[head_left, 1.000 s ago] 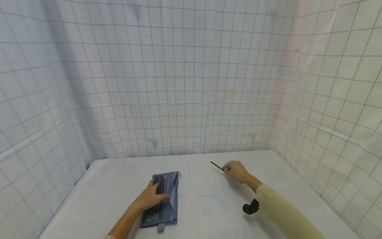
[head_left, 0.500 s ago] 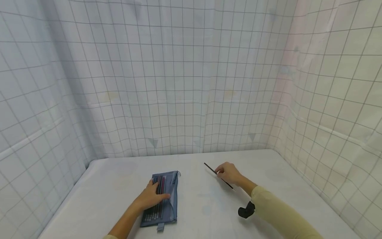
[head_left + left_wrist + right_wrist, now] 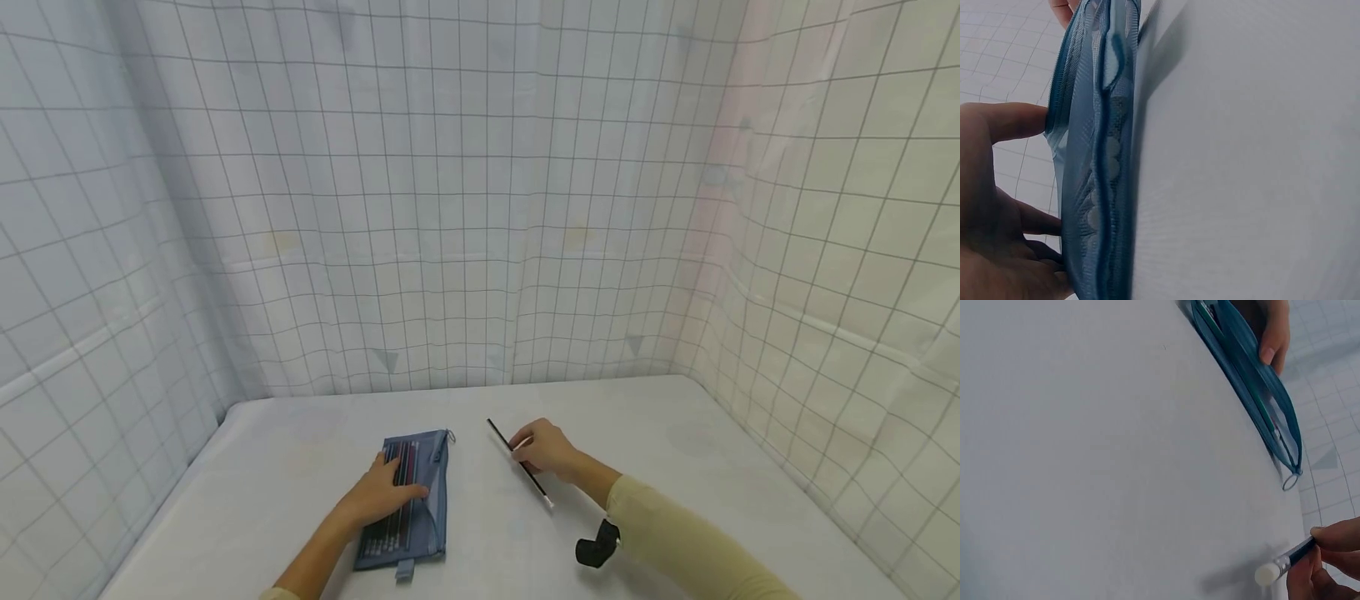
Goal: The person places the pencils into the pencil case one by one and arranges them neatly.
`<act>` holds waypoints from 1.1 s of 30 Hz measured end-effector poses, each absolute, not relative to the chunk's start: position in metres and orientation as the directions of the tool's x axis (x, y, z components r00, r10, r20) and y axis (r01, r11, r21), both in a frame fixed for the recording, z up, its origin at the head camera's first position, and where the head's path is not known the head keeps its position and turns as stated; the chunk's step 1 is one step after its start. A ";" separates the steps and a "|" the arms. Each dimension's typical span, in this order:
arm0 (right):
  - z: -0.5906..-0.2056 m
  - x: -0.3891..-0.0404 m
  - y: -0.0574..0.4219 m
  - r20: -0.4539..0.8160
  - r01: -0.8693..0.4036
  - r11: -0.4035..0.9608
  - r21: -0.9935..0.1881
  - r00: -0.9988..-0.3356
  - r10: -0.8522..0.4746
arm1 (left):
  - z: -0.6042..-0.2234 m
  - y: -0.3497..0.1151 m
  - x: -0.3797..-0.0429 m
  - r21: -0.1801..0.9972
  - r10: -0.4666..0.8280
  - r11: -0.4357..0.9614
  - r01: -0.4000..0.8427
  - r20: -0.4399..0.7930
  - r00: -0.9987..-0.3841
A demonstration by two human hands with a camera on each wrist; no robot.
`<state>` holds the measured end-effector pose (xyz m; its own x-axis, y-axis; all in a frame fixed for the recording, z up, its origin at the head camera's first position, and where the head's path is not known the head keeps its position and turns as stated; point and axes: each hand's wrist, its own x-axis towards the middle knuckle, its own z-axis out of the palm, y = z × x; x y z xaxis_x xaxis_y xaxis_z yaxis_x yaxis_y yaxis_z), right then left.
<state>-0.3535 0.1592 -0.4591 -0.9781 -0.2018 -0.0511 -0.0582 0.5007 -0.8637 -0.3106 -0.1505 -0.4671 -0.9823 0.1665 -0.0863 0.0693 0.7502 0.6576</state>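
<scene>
A blue mesh pencil case lies on the white table with several pencils inside. My left hand rests spread over it, fingers on the mesh and thumb near the zipper side. In the left wrist view the thumb touches the zipped edge, and round pencil ends show through the mesh. To the right of the case, my right hand pinches a dark pencil near its middle. Its white eraser points toward the camera in the right wrist view, where the case's zipper gapes open.
The white-covered table runs back to a hanging white grid-patterned curtain, which also closes off both sides. A black strap-like piece is at my right sleeve. A ring pull hangs at the case's far end.
My right hand has moved left and toward me with the pencil, nearer the case, and the pencil has turned steeper. The left hand and the case have stayed put.
</scene>
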 end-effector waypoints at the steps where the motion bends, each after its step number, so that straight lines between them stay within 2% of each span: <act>1: -0.460 -0.351 0.155 -0.062 -0.044 0.479 -0.877 -0.977 -0.203 | -0.467 -0.150 -0.311 0.662 0.165 0.747 0.064 -0.090 -0.982; 6: -0.466 -0.343 0.138 -0.103 0.016 0.398 -0.917 -0.975 -0.198 | -0.467 -0.150 -0.312 0.670 0.161 0.740 0.050 -0.105 -0.981; 23: -0.472 -0.327 0.090 -0.175 0.115 0.264 -0.958 -0.961 -0.216 | -0.470 -0.148 -0.310 0.686 0.135 0.727 0.031 -0.097 -0.986; 33: -0.466 -0.334 0.066 -0.194 0.141 0.248 -0.958 -0.959 -0.206 | -0.465 -0.149 -0.312 0.690 0.136 0.723 0.029 -0.101 -0.985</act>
